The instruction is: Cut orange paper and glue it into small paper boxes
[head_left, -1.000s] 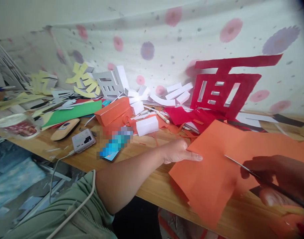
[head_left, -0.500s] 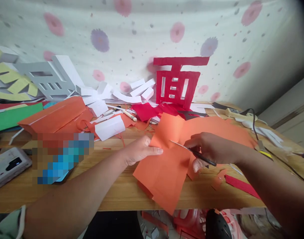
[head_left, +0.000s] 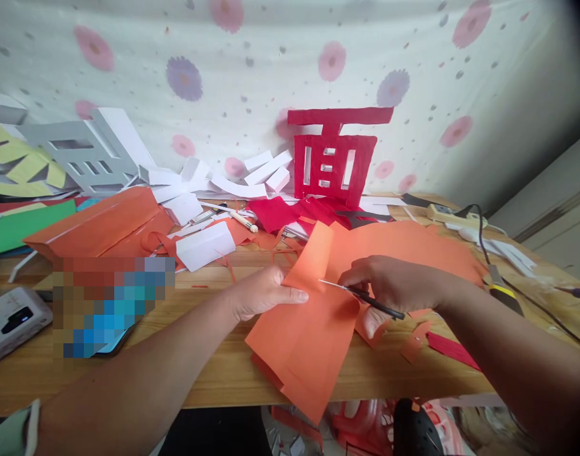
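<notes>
My left hand (head_left: 265, 292) pinches the left edge of an orange paper sheet (head_left: 309, 335), thumb on top and fingers behind. The sheet hangs tilted over the table's front edge, and its upper flap stands up above the cut. My right hand (head_left: 389, 288) is closed round black-handled scissors (head_left: 360, 294), whose thin blades reach into the paper, pointing left toward my left thumb. Another orange sheet (head_left: 413, 244) lies on the table behind my right hand. Small orange scraps (head_left: 416, 342) and a red strip (head_left: 454, 350) lie just right of the work.
A red cut-out character (head_left: 335, 155) leans on the flowered curtain at the back. Grey and white paper forms (head_left: 90, 152) stand at the left, behind a folded orange piece (head_left: 104, 221). A white device (head_left: 16, 323) lies far left; a power strip (head_left: 454, 215) sits at the right.
The scissors have advanced left through the orange paper, and the upper flap has narrowed and folded over more. The view has shifted slightly.
</notes>
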